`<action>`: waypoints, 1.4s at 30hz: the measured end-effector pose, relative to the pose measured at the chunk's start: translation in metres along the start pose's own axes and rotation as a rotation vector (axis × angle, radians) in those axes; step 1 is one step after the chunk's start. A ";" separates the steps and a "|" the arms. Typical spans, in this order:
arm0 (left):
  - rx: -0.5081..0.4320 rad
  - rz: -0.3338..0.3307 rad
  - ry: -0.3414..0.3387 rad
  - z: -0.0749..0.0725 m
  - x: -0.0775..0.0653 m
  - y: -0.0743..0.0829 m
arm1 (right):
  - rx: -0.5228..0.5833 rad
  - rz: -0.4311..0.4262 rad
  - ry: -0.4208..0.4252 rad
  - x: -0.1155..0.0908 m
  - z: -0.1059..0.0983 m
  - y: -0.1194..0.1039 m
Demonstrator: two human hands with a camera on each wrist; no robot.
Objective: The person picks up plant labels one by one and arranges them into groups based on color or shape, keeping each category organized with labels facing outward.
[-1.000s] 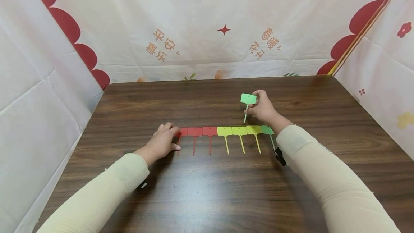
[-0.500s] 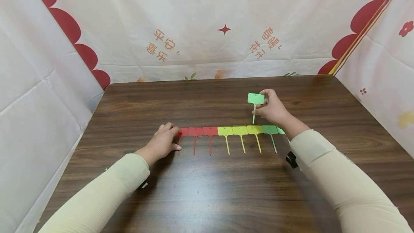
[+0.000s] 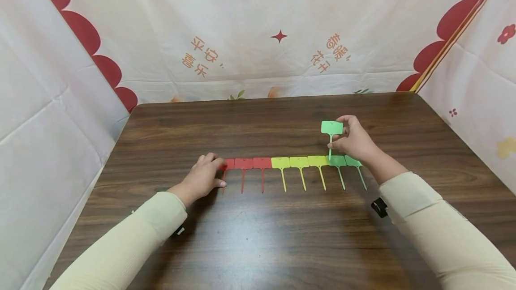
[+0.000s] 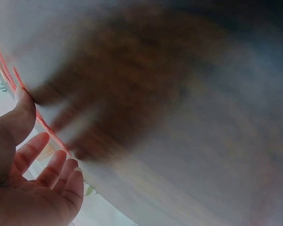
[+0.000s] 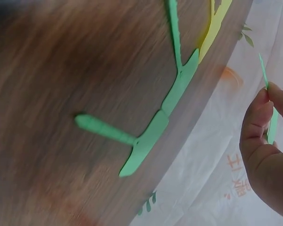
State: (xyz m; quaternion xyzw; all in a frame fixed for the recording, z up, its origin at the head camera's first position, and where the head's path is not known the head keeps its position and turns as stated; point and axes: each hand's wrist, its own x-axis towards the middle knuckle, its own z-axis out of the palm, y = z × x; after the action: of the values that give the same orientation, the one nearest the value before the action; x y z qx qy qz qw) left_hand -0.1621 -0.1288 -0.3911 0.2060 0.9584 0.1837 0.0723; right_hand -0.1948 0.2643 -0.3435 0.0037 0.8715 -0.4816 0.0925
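Red, yellow and green T-shaped plant labels lie in one row across the wooden table, their heads side by side. My left hand (image 3: 202, 177) rests at the row's left end, with its fingertips touching the leftmost red plant label (image 3: 228, 164) and partly covering it. In the left wrist view that hand's thumb (image 4: 24, 110) and loosely bent fingers touch the table side. My right hand (image 3: 354, 139) pinches another green plant label (image 3: 332, 127), held upright above the two green labels (image 3: 353, 161) that end the row. The right wrist view shows part of this pinch (image 5: 262, 122).
The dark wooden table (image 3: 250, 236) reaches back to a printed cloth (image 3: 250, 57) hanging behind it. More cloth hangs along the left and right sides. Yellow labels (image 3: 298, 162) fill the middle of the row.
My right hand has moved to the right and a little nearer with the green plant label, uncovering the row's last green label. My left hand has stayed in place.
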 end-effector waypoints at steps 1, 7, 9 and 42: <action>0.001 0.000 0.000 0.000 0.000 0.000 | 0.004 -0.004 -0.007 -0.002 -0.002 0.001; 0.001 0.002 0.001 0.000 0.000 0.000 | -0.018 -0.027 -0.027 -0.014 -0.013 0.007; 0.002 0.004 0.002 0.000 0.000 0.000 | -0.037 -0.027 -0.027 -0.017 -0.016 0.008; 0.000 -0.002 -0.004 -0.002 0.000 0.001 | -0.227 -0.019 -0.038 -0.041 -0.056 0.058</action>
State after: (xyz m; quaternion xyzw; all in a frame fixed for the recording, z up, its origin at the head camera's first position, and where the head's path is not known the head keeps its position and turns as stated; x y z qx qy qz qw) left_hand -0.1619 -0.1284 -0.3890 0.2054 0.9585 0.1832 0.0743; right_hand -0.1580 0.3461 -0.3567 -0.0244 0.9185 -0.3807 0.1045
